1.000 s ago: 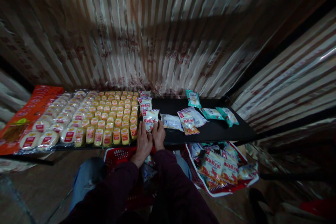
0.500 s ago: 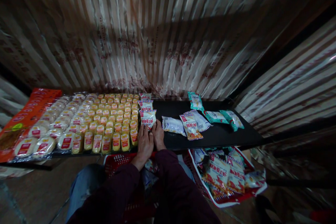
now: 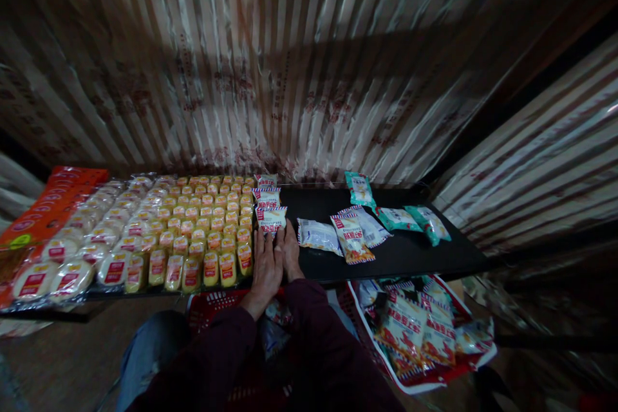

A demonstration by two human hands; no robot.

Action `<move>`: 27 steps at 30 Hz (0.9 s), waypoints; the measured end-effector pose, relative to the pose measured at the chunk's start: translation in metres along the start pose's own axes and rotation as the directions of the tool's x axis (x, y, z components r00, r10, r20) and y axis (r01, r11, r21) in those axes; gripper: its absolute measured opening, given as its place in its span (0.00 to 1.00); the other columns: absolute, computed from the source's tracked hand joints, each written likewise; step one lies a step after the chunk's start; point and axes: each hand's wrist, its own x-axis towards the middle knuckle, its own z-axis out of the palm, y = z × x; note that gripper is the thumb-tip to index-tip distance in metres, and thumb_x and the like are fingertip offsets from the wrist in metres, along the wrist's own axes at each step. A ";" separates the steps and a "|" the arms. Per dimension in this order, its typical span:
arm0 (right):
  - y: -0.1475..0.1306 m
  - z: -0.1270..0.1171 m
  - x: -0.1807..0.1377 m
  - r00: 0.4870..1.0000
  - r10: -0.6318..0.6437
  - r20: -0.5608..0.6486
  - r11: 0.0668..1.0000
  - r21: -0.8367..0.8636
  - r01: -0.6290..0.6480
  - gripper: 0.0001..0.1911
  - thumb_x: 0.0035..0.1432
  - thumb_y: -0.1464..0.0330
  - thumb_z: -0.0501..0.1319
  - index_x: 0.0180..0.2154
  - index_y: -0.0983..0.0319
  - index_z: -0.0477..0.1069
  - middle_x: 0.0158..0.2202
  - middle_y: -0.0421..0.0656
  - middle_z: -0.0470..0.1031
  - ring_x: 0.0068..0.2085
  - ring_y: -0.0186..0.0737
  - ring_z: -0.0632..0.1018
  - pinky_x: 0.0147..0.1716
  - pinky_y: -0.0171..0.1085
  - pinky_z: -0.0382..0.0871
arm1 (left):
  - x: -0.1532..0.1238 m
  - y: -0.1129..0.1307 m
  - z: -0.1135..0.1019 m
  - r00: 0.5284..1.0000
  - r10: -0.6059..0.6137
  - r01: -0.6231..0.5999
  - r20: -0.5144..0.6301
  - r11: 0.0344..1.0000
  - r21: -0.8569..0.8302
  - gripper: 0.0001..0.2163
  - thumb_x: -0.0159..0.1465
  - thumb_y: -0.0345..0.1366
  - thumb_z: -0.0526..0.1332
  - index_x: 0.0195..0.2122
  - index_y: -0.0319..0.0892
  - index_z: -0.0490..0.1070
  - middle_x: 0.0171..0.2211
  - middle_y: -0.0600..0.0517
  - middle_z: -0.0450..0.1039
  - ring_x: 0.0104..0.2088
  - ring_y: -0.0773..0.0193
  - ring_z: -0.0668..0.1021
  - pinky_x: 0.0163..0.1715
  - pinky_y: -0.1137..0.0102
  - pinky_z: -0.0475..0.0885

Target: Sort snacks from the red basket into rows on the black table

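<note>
My left hand [image 3: 268, 265] lies with fingers stretched forward, its fingertips at the near edge of a white snack bag [image 3: 271, 217] with red lettering. Beside it, my right hand [image 3: 291, 251] reaches along the bag's lower right corner, fingers straight; its thumb side is partly covered. Both hands touch the bag without closing round it. Behind this bag, similar bags overlap in a row running to the back of the black shelf [image 3: 313, 265]. Left of the row stand small yellow wrapped cakes [image 3: 211, 269] in close lines.
White wrapped round cakes [image 3: 71, 280] and an orange package [image 3: 29, 222] fill the shelf's left end. To the right lie loose snack bags [image 3: 352, 237] and teal bags [image 3: 398, 217]. Below are a bag-filled red basket [image 3: 412, 389] and another red basket [image 3: 212, 304]. Corrugated sheeting [image 3: 309, 77] backs the shelf.
The view has shifted slightly, so the shelf's front appears a little lower. My hands stay at the front snack bag, with its near edge still under the fingertips.
</note>
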 end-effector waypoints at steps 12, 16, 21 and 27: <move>-0.009 0.000 0.008 0.999 -0.009 0.040 1.000 0.016 0.009 0.30 0.62 0.54 0.44 0.58 0.66 0.62 0.54 0.53 0.71 0.53 0.46 0.73 0.54 0.43 0.64 | 0.018 -0.003 0.005 0.998 -0.060 0.059 -0.013 0.998 -0.035 0.26 0.66 0.40 0.46 0.63 0.34 0.56 0.68 0.40 0.46 0.68 0.54 0.48 0.66 0.55 0.45; -0.004 0.003 0.014 1.000 -0.014 0.016 1.000 0.026 0.013 0.30 0.61 0.56 0.46 0.57 0.67 0.63 0.55 0.54 0.71 0.55 0.46 0.72 0.55 0.43 0.63 | 0.019 -0.003 0.006 0.999 -0.041 0.040 -0.019 0.998 -0.039 0.26 0.66 0.40 0.46 0.62 0.33 0.57 0.67 0.40 0.49 0.68 0.55 0.48 0.66 0.56 0.45; -0.005 0.004 0.018 0.998 0.050 0.028 0.998 0.042 -0.051 0.31 0.61 0.56 0.46 0.59 0.68 0.59 0.54 0.55 0.71 0.52 0.47 0.74 0.53 0.44 0.65 | 0.022 -0.001 0.007 0.999 -0.044 0.043 -0.029 0.998 -0.047 0.25 0.65 0.41 0.47 0.62 0.35 0.58 0.67 0.41 0.50 0.68 0.55 0.48 0.66 0.57 0.45; -0.007 0.005 0.017 0.999 0.002 0.047 0.999 0.051 -0.004 0.31 0.61 0.54 0.46 0.59 0.66 0.61 0.53 0.53 0.72 0.52 0.46 0.74 0.51 0.41 0.66 | 0.025 -0.003 0.006 0.998 -0.048 0.046 -0.038 0.998 -0.052 0.26 0.65 0.41 0.47 0.62 0.36 0.57 0.67 0.42 0.50 0.68 0.56 0.49 0.66 0.58 0.46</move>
